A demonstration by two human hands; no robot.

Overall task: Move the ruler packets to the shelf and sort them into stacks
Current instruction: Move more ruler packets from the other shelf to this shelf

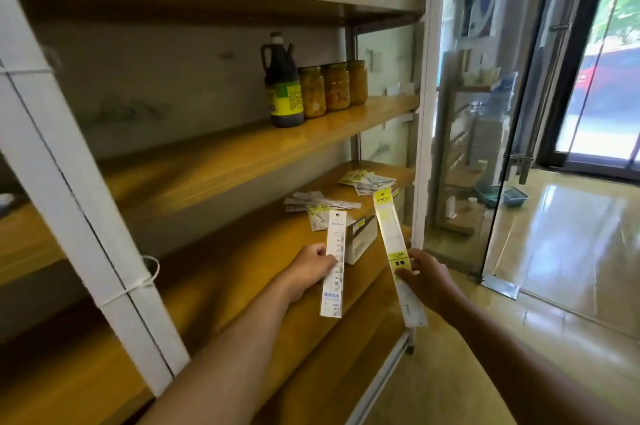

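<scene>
My left hand point(313, 265) grips a white ruler packet with blue print point(335, 263), held upright over the lower wooden shelf point(242, 272). My right hand point(427, 277) holds a longer clear ruler packet with yellow labels point(393, 241), tilted slightly left, near the shelf's right end. Farther back on the same shelf lie two loose heaps of ruler packets: one in the middle point(313, 205) and one at the far right point(367, 179). An open cardboard box point(360, 237) sits on the shelf between my hands and the heaps.
The shelf above carries a dark sauce bottle point(282, 85) and three jars of yellow preserves point(334, 87). A white upright post tied with string point(69, 189) stands at left. A glass door point(519, 134) and a shiny floor point(571, 251) are at right.
</scene>
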